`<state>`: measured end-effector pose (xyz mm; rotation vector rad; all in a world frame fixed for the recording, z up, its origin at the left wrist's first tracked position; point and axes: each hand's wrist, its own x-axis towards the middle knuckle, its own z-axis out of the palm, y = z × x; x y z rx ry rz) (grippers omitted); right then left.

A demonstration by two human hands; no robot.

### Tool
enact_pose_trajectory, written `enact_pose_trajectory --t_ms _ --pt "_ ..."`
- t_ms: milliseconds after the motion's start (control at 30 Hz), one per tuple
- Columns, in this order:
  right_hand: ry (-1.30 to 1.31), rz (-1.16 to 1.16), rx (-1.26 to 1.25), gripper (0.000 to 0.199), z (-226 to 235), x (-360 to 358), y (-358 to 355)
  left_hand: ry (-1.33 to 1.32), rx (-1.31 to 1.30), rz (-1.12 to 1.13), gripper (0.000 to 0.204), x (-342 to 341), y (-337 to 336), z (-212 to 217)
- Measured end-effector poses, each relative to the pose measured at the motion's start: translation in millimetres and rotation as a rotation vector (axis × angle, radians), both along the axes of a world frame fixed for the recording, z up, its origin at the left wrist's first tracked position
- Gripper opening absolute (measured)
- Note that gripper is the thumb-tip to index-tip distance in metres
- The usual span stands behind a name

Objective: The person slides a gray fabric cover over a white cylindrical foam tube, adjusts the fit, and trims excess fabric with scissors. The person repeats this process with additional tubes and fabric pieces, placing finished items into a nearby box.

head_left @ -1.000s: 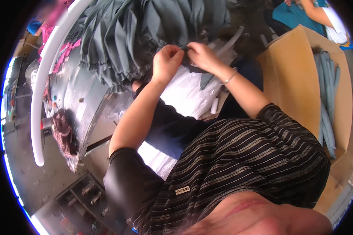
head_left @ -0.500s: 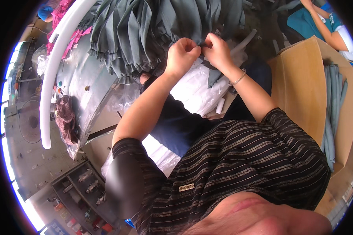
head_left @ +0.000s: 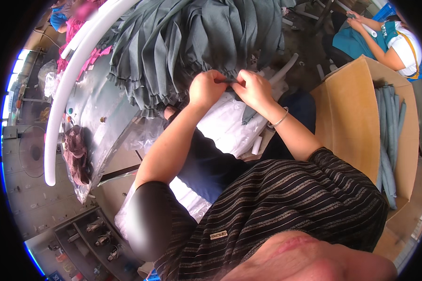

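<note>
**Both hands pinching at the hem of the grey pleated fabric**

Cluttered workshop floor and a metal worktable (head_left: pixel 96 110) fill my view, with a long white tube (head_left: pixel 65 89) curving over the table's left side. From my remote seat I see the left hand (head_left: pixel 205 89) and the right hand (head_left: pixel 254 87) meeting just below a big heap of grey pleated fabric (head_left: pixel 197 42). On both hands the fingers are curled and pressed together, thumb against fingertips, pinching a small dark piece at the fabric's ruffled lower edge; the two hands nearly touch. What exactly sits between the fingertips I cannot tell.

A thin bracelet (head_left: pixel 280 120) circles the right wrist. Under the hands, white plastic-wrapped bundles (head_left: pixel 227 124) lie on the lap. To the right stands an open cardboard box (head_left: pixel 347 122) holding long grey rolled pieces (head_left: pixel 388 140). Beyond it, at the top right, another person in a teal and white top (head_left: pixel 384 40) works with their own hands.
</note>
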<state>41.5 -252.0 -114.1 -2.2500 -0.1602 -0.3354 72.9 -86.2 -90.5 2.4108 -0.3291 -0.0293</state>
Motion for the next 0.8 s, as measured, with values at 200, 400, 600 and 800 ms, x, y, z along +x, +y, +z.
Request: enact_pose_trajectory --t_ms 200,400,600,800 --pt "-0.054 -0.059 0.111 0.020 4 2 5 -0.062 -0.004 0.111 0.018 2 -5 8" --pt "-0.077 0.021 0.178 0.016 -1 1 6 0.104 -0.151 0.081 0.032 4 4 -25" --pt "-0.109 0.015 0.097 0.020 11 -4 23 0.037 -0.006 0.067 0.031 11 10 -26" --pt "-0.210 0.033 0.078 0.024 14 -3 27 0.053 0.011 0.138 0.029 11 13 -25"
